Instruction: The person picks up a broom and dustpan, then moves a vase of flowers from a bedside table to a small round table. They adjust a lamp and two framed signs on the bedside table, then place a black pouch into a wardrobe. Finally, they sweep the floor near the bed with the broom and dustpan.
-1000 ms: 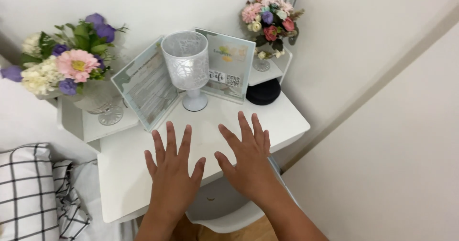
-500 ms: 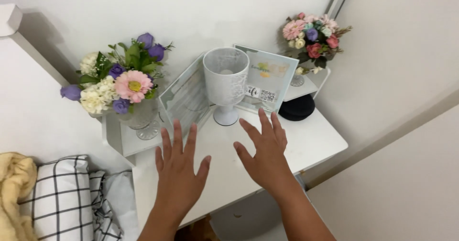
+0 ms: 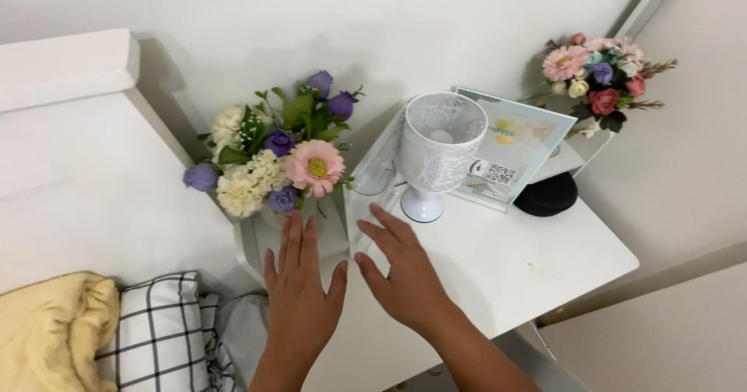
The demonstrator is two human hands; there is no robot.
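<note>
Open hands (image 3: 354,287), lamp (image 3: 436,151), bouquet (image 3: 272,159) behind

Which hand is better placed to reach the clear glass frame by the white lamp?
Right, probably. The right hand has fingertips at the clear glass frame; the left hand lies below the flower bouquet.

— Item: support surface?
— White counter (image 3: 529,271), set against the wall beside the bed.
— Standing directly on it?
— White goblet-shaped lamp (image 3: 433,152); glass picture frame (image 3: 513,147) leaning behind it; a second clear frame (image 3: 372,186) to its left; black round object (image 3: 549,196) at the back right; both hands resting flat near the front edge
</note>
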